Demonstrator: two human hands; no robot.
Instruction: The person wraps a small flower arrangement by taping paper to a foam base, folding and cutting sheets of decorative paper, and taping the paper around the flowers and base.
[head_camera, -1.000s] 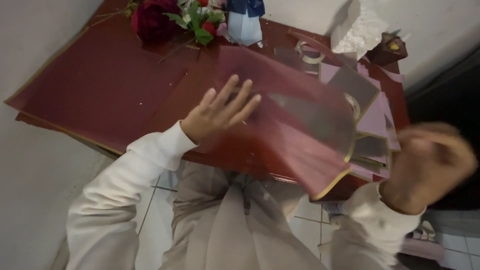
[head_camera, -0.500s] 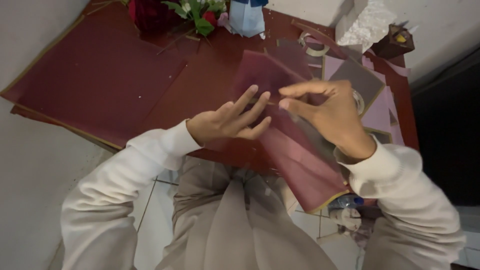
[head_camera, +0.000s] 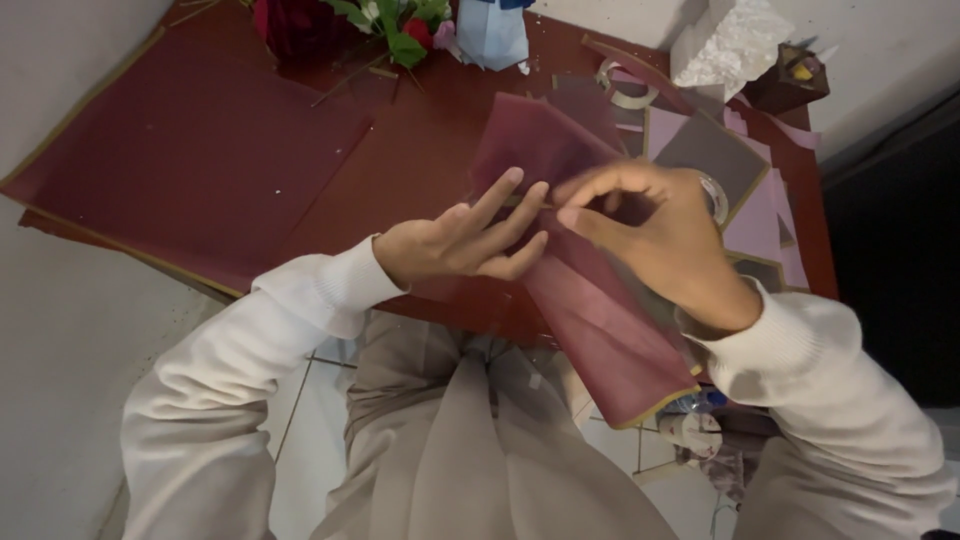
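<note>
Maroon wrapping sheet (head_camera: 600, 330) pinched by the right hand (head_camera: 655, 235), left hand (head_camera: 465, 240) flat on it, fingers spread

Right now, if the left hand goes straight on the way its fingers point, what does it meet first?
The left hand points right and slightly up; it would probably meet the right hand first, at its fingertips pinching the maroon sheet. Depth is unclear.
</note>
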